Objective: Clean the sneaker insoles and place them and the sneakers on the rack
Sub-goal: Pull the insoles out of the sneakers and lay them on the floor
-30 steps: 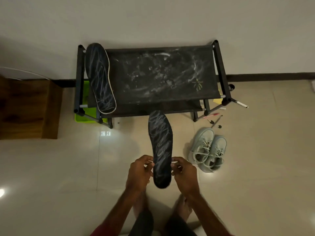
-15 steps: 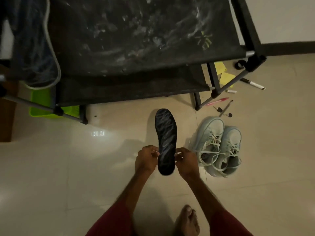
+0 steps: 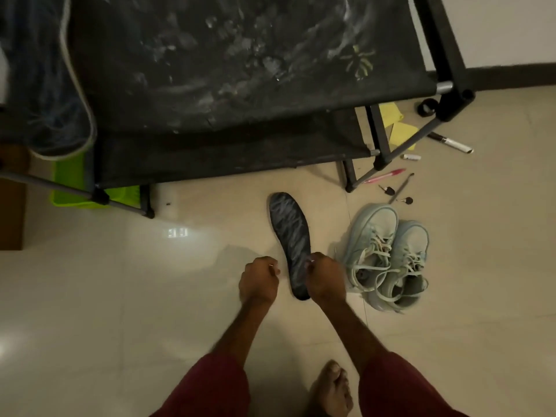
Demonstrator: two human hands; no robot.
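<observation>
Just left of the sneakers (image 3: 388, 257), insole (image 3: 290, 230) heel in the curled right hand (image 3: 325, 278); left hand (image 3: 258, 281) curled nearby, apart, contents unclear.

Blurred second insole (image 3: 45, 85) on the rack (image 3: 240, 70), far end past the top edge; green bin (image 3: 69, 183) mostly beneath.

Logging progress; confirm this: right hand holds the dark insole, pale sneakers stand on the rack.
One error. In the head view the right hand holds the dark insole, but the pale sneakers stand on the floor near the rack, not on it.
</observation>
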